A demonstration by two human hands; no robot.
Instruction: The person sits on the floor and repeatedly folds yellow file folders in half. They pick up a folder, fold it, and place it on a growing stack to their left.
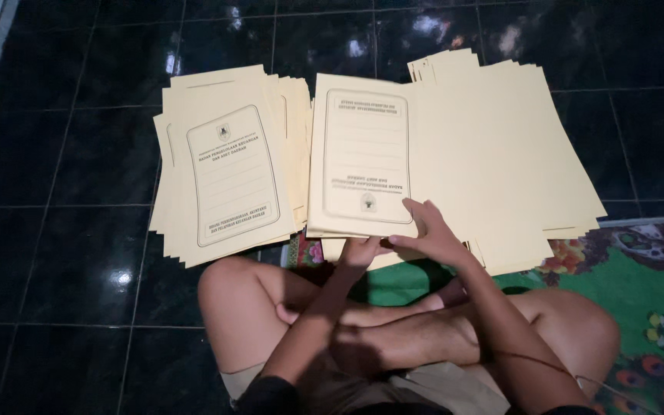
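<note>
— Hands first: what are they doing?
— Right hand (429,234) lies flat, fingers spread, on the folded cream folder (363,157); left hand (360,250) pinches its near edge at six o'clock.
— Where does the folder sit?
— Atop the unfolded sheets (501,146) at two o'clock; a finished stack (228,165) lies at ten o'clock on the dark tile floor (63,230).
— Which step?
— Seemingly pressing a fold; the next move needs a clean lift leftward.

Dim overhead light, glare spots on glossy dark floor tiles (78,253), soft focus.
</note>
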